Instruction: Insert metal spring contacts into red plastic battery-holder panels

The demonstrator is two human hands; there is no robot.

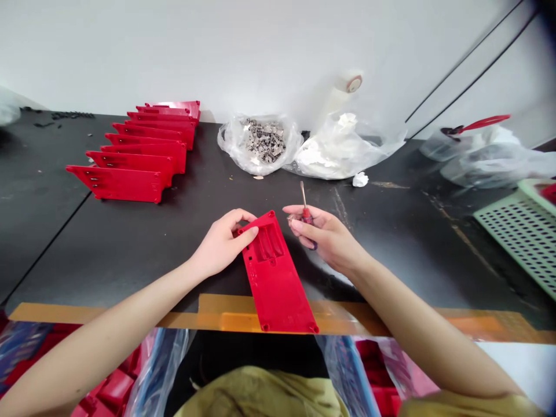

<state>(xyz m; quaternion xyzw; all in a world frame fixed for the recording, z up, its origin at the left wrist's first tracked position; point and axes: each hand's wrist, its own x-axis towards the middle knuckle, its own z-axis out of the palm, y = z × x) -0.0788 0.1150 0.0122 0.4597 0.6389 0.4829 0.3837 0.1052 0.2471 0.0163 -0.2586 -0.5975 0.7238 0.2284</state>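
A red plastic panel with a recessed slot section and corner screw holes lies on the dark bench, its near end over the orange-taped edge. My left hand grips the panel's far left corner. My right hand sits just beyond the panel's right side, its fingers curled around a red-handled screwdriver with the metal shaft pointing up. A small metal part may be pinched at my right fingertips, but it is too small to tell. A row of several matching red panels stands overlapping at the left.
A clear plastic bag of small metal parts and a white-filled bag lie against the wall. Red-handled scissors rest on plastic at the right, beside a green perforated tray. Bins of red pieces sit below the bench edge.
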